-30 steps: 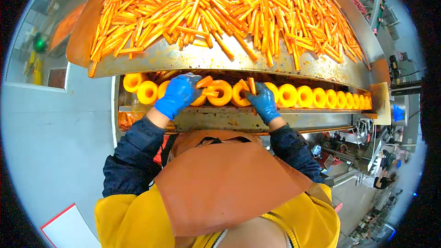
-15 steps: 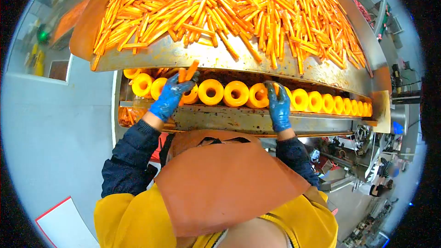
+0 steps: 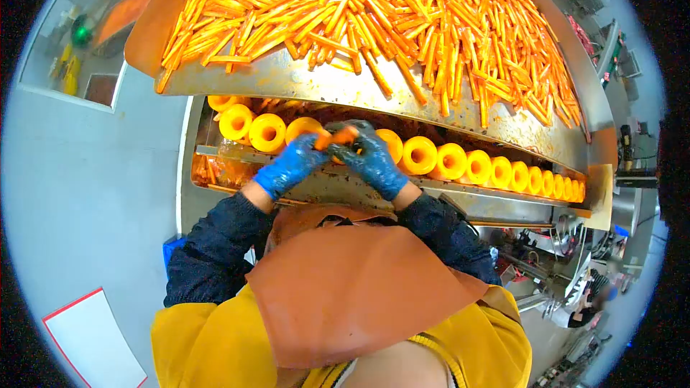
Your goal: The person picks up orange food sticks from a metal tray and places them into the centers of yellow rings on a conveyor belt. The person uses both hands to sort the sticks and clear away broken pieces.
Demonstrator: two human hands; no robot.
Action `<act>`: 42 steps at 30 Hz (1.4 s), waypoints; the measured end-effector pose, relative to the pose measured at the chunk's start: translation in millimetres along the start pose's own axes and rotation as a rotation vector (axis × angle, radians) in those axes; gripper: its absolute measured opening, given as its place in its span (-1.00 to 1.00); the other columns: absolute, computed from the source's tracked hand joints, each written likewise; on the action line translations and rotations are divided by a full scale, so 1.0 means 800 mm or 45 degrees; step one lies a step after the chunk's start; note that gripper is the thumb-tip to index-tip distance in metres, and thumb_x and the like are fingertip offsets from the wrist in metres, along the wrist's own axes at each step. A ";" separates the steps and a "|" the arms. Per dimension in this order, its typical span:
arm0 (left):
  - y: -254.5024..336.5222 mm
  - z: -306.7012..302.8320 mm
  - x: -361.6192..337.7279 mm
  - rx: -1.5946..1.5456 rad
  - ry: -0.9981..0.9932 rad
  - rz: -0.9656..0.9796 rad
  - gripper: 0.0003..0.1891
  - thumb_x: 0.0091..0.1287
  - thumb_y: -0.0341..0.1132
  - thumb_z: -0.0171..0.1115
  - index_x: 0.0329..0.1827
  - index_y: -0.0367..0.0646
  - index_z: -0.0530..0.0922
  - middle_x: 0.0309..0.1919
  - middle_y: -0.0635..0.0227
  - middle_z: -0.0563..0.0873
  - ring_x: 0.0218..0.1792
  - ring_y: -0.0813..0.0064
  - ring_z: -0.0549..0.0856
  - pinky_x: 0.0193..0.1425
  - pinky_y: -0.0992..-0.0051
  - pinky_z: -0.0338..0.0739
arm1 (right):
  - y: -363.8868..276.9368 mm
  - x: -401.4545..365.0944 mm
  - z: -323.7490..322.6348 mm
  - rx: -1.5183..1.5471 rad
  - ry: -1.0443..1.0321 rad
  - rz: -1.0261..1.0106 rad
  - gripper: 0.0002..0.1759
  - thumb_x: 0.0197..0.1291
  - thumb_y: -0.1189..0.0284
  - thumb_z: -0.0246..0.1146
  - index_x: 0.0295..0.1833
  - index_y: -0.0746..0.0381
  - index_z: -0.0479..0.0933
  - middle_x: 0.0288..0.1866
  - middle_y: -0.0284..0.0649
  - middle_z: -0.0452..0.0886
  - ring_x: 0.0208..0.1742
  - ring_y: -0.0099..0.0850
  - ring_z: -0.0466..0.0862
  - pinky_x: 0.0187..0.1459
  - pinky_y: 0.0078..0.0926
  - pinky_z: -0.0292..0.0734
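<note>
Pinching one carrot stick (image 3: 336, 136), my left hand (image 3: 291, 165) and right hand (image 3: 374, 162) touched, both closed on it, just before the yellow rings (image 3: 420, 155).

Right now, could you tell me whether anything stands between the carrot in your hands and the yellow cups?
Nothing visible does: the left hand and right hand hold the carrot just before the cups, partly covering the nearest one.
</note>
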State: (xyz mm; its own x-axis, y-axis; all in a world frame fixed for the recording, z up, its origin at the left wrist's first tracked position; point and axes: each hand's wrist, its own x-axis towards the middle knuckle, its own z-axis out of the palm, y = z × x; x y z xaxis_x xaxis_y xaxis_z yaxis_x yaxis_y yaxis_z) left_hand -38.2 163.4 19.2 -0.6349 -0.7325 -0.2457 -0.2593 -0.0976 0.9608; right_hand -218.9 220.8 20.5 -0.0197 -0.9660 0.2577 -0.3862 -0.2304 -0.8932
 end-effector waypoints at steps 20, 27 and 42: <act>0.038 -0.081 0.141 1.035 0.667 0.639 -0.56 0.14 -0.18 0.32 0.11 -0.02 0.53 0.00 0.11 0.61 0.05 0.14 0.58 0.12 0.26 0.50 | 0.086 0.130 -0.143 -1.051 -0.059 0.560 -0.57 -0.02 0.21 0.31 -0.07 0.24 0.58 -0.17 0.04 0.64 -0.09 -0.05 0.63 -0.05 -0.20 0.52; 0.093 -0.091 0.266 1.573 0.543 -0.154 -0.26 0.00 0.12 0.35 0.22 -0.08 0.41 0.12 0.04 0.54 0.09 0.10 0.57 0.12 0.19 0.50 | 0.079 0.176 -0.079 -1.080 -0.110 0.434 -0.58 -0.06 0.23 0.31 -0.14 0.31 0.57 -0.14 0.09 0.63 -0.08 -0.02 0.64 -0.01 -0.17 0.52; 0.049 -0.111 0.210 0.802 0.343 0.060 -0.37 0.19 -0.05 0.25 0.17 -0.40 0.41 0.09 -0.10 0.56 0.06 0.11 0.59 0.14 0.32 0.45 | 0.038 0.049 -0.123 0.728 0.241 0.563 -0.75 0.18 0.45 0.23 -0.03 0.26 0.53 -0.18 -0.31 0.63 -0.19 -0.51 0.58 -0.10 -0.54 0.49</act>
State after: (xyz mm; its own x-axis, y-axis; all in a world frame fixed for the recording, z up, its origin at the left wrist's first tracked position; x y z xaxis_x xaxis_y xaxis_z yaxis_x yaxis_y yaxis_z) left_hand -90.4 -23.0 27.4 -0.4740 -0.8762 -0.0871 -0.6615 0.2891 0.6920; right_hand -322.3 187.7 39.6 -0.2404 -0.9579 -0.1571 0.2334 0.1000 -0.9672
